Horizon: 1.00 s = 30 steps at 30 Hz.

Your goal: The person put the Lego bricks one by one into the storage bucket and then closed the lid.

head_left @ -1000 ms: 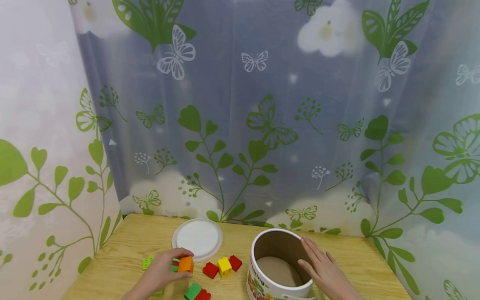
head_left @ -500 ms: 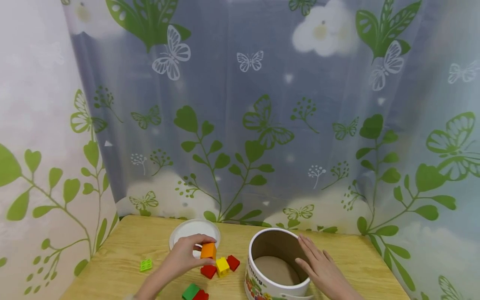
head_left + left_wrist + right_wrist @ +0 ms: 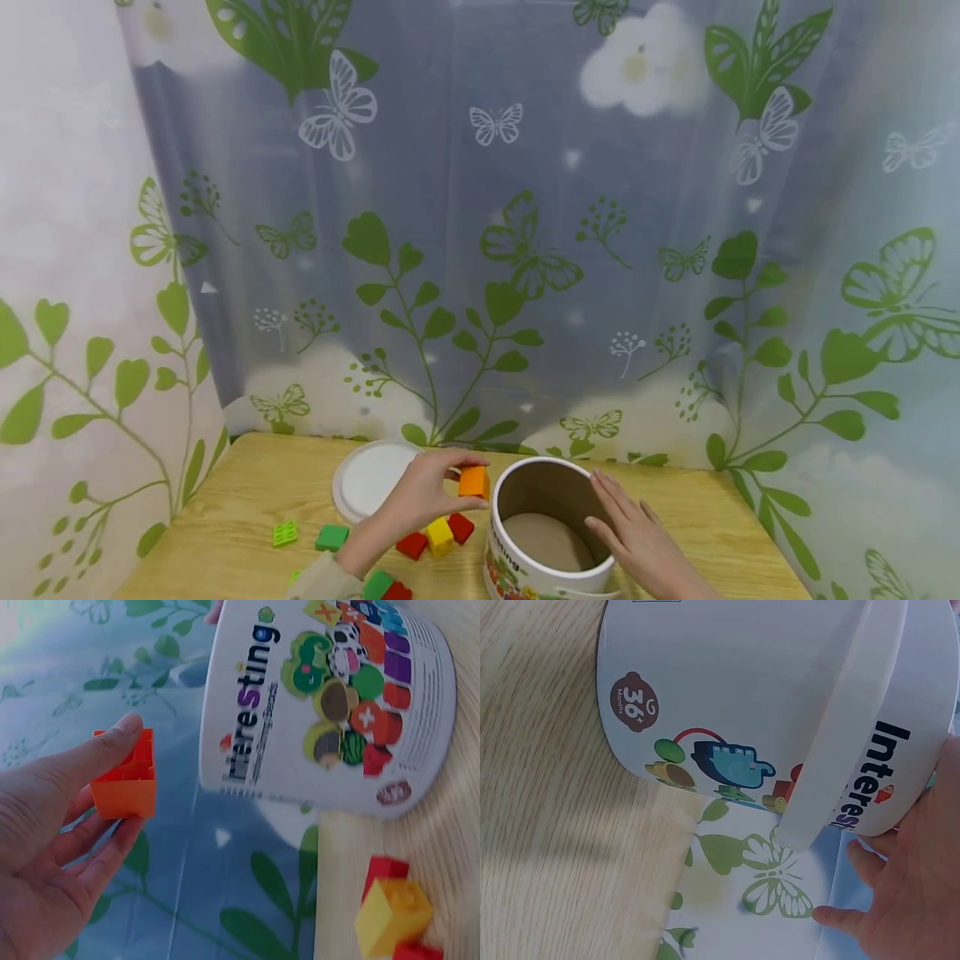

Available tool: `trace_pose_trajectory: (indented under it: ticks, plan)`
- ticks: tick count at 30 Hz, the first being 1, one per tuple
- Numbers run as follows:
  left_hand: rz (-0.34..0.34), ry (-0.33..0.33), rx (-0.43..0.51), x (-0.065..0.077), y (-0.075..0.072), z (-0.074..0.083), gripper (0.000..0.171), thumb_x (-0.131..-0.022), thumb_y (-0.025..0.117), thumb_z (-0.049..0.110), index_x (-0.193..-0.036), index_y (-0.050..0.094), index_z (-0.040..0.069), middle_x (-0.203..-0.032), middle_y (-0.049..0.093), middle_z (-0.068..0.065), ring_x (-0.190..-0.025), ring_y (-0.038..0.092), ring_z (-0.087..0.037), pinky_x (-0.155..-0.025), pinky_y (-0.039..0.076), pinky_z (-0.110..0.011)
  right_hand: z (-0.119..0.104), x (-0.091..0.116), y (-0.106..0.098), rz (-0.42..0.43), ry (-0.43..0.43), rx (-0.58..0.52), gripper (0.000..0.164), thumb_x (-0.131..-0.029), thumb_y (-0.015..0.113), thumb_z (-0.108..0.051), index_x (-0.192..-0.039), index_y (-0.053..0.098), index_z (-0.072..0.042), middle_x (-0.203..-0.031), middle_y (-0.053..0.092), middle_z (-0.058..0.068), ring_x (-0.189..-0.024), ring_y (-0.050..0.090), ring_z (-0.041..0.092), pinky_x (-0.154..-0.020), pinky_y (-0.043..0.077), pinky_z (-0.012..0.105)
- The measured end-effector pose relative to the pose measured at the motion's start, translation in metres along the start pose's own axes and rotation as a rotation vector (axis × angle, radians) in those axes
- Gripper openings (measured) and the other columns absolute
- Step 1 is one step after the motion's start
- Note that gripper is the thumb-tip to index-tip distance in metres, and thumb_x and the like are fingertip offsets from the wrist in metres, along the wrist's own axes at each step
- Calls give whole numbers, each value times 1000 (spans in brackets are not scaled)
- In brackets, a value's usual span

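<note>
My left hand (image 3: pixel 423 493) pinches an orange toy block (image 3: pixel 474 482) between thumb and fingers, up at rim height just left of a round white bucket (image 3: pixel 517 565). In the left wrist view the block's hollow, divided side (image 3: pixel 139 761) shows under the thumb. The bucket stands upright without its lid, and its bare brown inside is visible from above. With fingers extended, my right hand (image 3: pixel 637 533) rests against the bucket's right rim. The right wrist view shows the bucket's white handle strap (image 3: pixel 840 727) hanging across its printed side.
A round white lid (image 3: pixel 367 482) lies behind my left arm. On the wooden table are a yellow block (image 3: pixel 439 537) between red blocks (image 3: pixel 461 527), a green block (image 3: pixel 332 537), a light green block (image 3: pixel 285 534), and a joined green-and-red pair (image 3: pixel 380 585) at the front. A patterned curtain (image 3: pixel 450 250) hangs behind.
My left hand has carried the orange block right and upward, from the left side of the table to the bucket's rim. The right hand has stayed on the rim.
</note>
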State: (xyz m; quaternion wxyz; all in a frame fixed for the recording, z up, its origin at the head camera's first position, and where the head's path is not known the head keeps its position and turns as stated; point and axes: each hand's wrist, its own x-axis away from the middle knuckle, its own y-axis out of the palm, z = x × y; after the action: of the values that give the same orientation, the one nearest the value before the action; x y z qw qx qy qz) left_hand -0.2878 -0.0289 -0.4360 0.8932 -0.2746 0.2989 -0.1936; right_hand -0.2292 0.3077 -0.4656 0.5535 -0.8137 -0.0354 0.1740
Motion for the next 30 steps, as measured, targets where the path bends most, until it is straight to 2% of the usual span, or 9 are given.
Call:
trace_pose_trajectory:
  ticks: [4, 11, 16, 21, 25, 30]
  plan:
    - [-2, 12, 11, -14, 16, 7, 48, -80, 88, 26, -123, 71, 12, -115, 72, -1, -100, 67, -14, -85, 60, -30, -1, -1, 1, -1, -3, 4, 63, -106, 50, -41, -158, 36, -9, -162, 36, 13, -146, 37, 36, -112, 28, 71]
    - [-23, 48, 3, -34, 43, 13, 49, -79, 89, 24, -121, 71, 6, -113, 73, -6, -97, 68, -13, -82, 58, -20, -1, -2, -2, -56, 30, -15, 62, -107, 47, -41, -159, 32, -10, -163, 31, 14, -147, 34, 38, -113, 24, 73]
    - [-19, 78, -80, -45, 56, 14, 48, -78, 90, 28, -119, 72, 9, -113, 73, -4, -95, 66, -7, -80, 55, -16, 0, -2, -2, -68, 38, -13, 61, -108, 47, -39, -159, 33, -9, -164, 31, 14, -147, 34, 37, -114, 23, 72]
    - [-11, 129, -191, -55, 68, 12, 47, -79, 89, 30, -119, 73, 11, -114, 74, -3, -99, 67, -12, -87, 55, -23, 1, -3, -1, -84, 53, -16, 61, -108, 47, -39, -159, 33, -10, -164, 31, 14, -146, 35, 38, -114, 24, 72]
    - [-24, 154, -238, -59, 75, 12, 46, -79, 89, 29, -118, 72, 11, -115, 73, -3, -103, 68, -15, -91, 54, -25, 2, -3, -2, -92, 67, -27, 61, -108, 46, -41, -160, 32, -11, -164, 31, 14, -147, 34, 38, -113, 23, 73]
    - [-51, 167, -275, -61, 82, 7, 45, -78, 90, 27, -116, 72, 10, -112, 74, -3, -101, 68, -14, -89, 55, -24, 2, -2, -1, -70, 55, -22, 61, -108, 47, -40, -159, 33, -11, -164, 31, 12, -148, 33, 37, -113, 24, 73]
